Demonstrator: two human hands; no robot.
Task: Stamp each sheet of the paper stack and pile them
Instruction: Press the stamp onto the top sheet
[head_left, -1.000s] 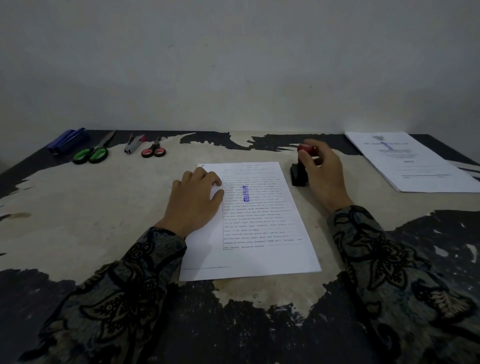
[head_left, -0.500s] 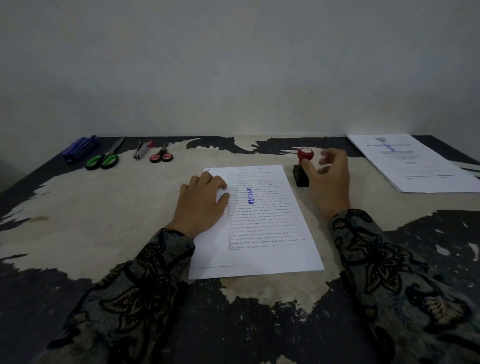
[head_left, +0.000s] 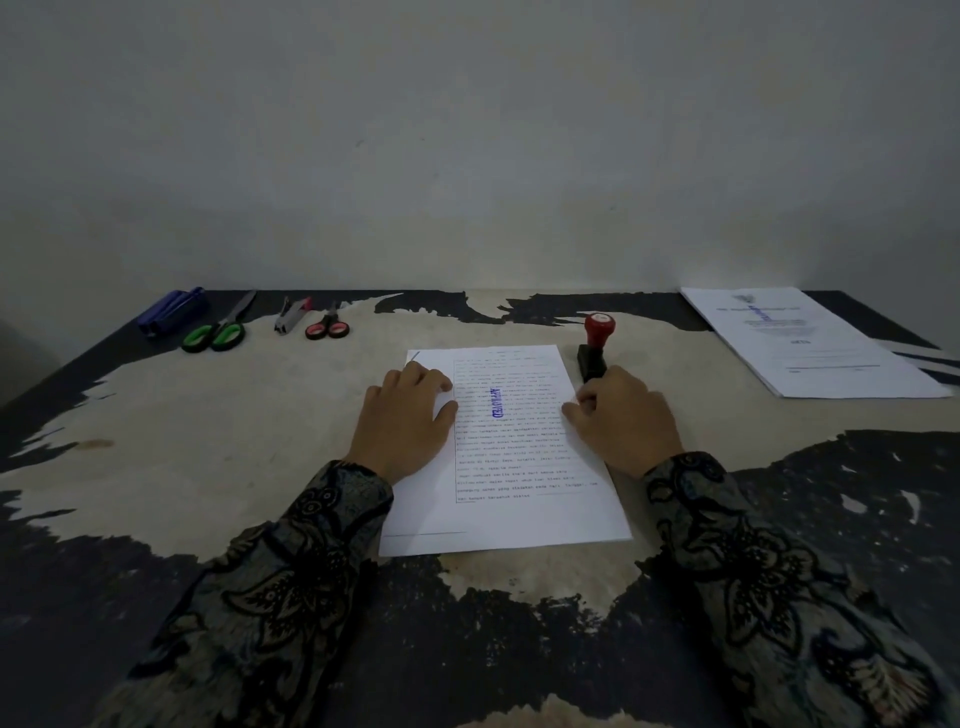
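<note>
A white paper stack (head_left: 519, 467) lies in front of me, its top sheet printed with text and bearing a blue stamp mark (head_left: 496, 402). My left hand (head_left: 408, 415) rests flat on the sheet's left side. My right hand (head_left: 621, 415) sits at the sheet's right edge with fingers curled, its fingertips touching the paper edge; whether it pinches the sheet is unclear. The stamp (head_left: 595, 348), black base with a red knob, stands upright on the table just beyond my right hand, apart from it. A second pile of stamped sheets (head_left: 810, 343) lies at the far right.
Along the far left of the worn table (head_left: 208, 441) lie a blue stapler (head_left: 171, 309), green-handled scissors (head_left: 221, 332), a staple remover (head_left: 291, 314) and small red scissors (head_left: 327, 327). A wall stands right behind the table.
My right hand let go of the stamp, left it standing, and moved down and left to the sheet's right edge. My left hand stayed on the paper.
</note>
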